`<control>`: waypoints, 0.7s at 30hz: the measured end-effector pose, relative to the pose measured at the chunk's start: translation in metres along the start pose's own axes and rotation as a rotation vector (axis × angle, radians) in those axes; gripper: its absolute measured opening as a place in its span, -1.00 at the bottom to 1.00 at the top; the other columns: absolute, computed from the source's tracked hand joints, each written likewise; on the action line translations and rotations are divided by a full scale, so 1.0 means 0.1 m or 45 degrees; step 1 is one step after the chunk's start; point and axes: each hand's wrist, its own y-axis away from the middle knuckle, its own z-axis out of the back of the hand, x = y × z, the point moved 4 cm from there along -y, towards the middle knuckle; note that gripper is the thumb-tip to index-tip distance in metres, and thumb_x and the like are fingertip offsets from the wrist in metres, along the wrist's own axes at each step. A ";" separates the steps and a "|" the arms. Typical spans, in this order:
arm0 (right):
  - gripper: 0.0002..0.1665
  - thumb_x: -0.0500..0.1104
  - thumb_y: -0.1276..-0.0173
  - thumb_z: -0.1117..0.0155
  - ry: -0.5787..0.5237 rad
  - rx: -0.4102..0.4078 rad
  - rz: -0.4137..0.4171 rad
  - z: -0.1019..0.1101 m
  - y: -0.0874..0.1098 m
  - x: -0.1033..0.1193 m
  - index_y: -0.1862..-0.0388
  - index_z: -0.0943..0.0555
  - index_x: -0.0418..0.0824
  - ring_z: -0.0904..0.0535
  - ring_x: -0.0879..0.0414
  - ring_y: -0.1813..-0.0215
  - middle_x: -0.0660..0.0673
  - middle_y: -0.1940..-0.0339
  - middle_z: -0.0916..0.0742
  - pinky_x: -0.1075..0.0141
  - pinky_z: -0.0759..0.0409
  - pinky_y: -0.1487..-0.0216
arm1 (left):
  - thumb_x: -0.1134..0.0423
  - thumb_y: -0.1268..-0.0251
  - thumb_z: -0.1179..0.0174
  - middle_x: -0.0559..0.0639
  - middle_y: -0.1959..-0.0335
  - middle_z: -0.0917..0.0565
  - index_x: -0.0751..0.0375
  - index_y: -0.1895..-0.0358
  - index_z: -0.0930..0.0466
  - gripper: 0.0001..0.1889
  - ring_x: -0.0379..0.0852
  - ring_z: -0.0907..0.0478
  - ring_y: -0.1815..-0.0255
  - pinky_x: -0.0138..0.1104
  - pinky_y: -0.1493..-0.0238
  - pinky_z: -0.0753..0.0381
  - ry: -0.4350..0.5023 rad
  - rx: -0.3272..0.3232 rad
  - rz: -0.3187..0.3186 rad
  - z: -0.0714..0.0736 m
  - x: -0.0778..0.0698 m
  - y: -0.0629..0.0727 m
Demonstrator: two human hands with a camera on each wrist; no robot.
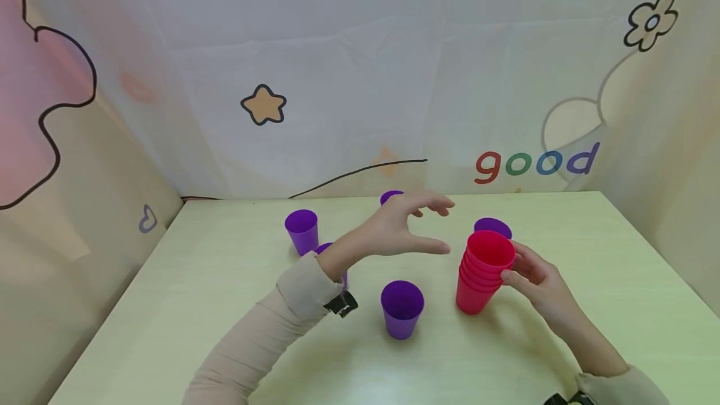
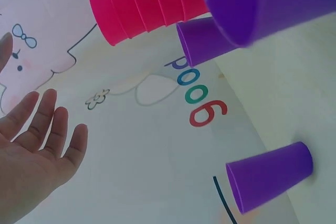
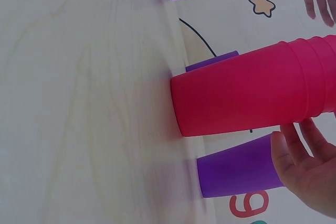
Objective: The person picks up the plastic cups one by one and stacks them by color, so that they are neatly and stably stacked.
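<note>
A nested stack of red cups (image 1: 475, 295) stands upright at the right of the table, several rims showing one above another. My right hand (image 1: 537, 289) holds the stack from its right side near the upper rims, thumb in front and fingers behind. Raised over the middle of the table, my left hand (image 1: 407, 224) holds nothing; its fingers and thumb are spread apart, pointing toward the red stack. In the left wrist view, the palm of that hand (image 2: 39, 150) is apart from all cups.
Single purple cups stand mouth up: one at the front middle (image 1: 401, 324), one at the left (image 1: 304, 236), one behind the red stack (image 1: 492, 227), one at the back (image 1: 390, 196). Another purple cup (image 1: 344, 280) is mostly hidden by my left wrist. A printed curtain (image 1: 337, 80) borders the table.
</note>
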 end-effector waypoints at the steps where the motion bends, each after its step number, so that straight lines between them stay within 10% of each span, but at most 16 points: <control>1: -0.46 -0.35 -0.33 -0.05 -0.001 0.000 0.003 0.00 0.00 0.00 -0.29 -0.30 -0.14 -0.49 0.35 0.03 0.23 0.04 -0.57 0.44 -0.54 0.16 | 0.17 0.05 -0.39 -0.09 0.04 -0.56 0.16 -0.16 -0.41 -0.39 -0.31 -0.39 -0.03 -0.43 -0.01 -0.36 0.006 -0.017 -0.006 0.02 0.02 0.04; 8: -0.46 -0.35 -0.33 -0.05 0.001 -0.004 0.006 0.00 -0.01 -0.01 -0.29 -0.30 -0.13 -0.50 0.34 0.04 0.22 0.04 -0.58 0.44 -0.54 0.17 | 0.23 0.08 -0.40 -0.03 0.09 -0.58 0.22 -0.11 -0.45 -0.42 -0.23 -0.44 0.01 -0.34 -0.01 -0.41 0.013 -0.130 -0.064 0.14 0.18 0.30; 21: -0.45 -0.35 -0.32 -0.07 0.025 -0.024 -0.008 0.00 0.00 -0.01 -0.29 -0.30 -0.16 -0.50 0.35 0.06 0.24 0.07 -0.57 0.47 -0.53 0.17 | 0.30 0.11 -0.42 -0.01 0.02 -0.57 0.22 -0.10 -0.46 -0.41 -0.18 -0.45 -0.04 -0.24 0.02 -0.45 0.037 -0.281 0.064 0.34 0.49 0.83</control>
